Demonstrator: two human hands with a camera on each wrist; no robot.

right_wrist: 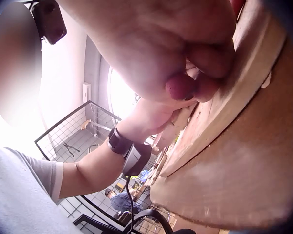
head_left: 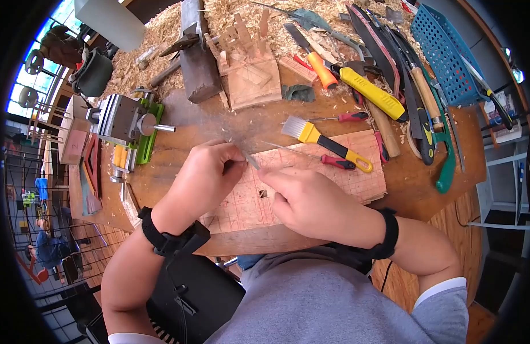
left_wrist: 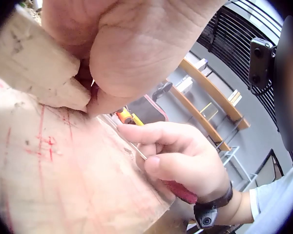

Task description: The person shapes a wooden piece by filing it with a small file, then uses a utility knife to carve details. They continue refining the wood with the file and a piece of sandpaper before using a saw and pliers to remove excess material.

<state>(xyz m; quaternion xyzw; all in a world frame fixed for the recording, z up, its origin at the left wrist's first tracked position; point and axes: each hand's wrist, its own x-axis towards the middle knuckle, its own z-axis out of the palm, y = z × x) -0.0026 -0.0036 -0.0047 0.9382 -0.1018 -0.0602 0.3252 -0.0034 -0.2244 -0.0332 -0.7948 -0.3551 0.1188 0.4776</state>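
Note:
My right hand (head_left: 311, 198) grips a slim file (left_wrist: 138, 150) with a red handle (left_wrist: 181, 191); the handle's end shows in my palm in the right wrist view. The file's metal shaft reaches toward my left fingertips. My left hand (head_left: 199, 175) has its fingers curled at a small piece of pale wood (left_wrist: 36, 63) with a notched end by the thumb. In the head view that piece is hidden under the hand. Both hands are low over a board (head_left: 242, 209) marked with red lines, with a small square hole (head_left: 263, 194) between them.
A yellow-handled brush (head_left: 319, 137) and another red-handled file (head_left: 336, 162) lie on the board's far side. Beyond are a yellow knife (head_left: 372, 94), saws, a blue basket (head_left: 448, 54) and shavings (head_left: 230, 8). A metal vise (head_left: 118, 117) stands left.

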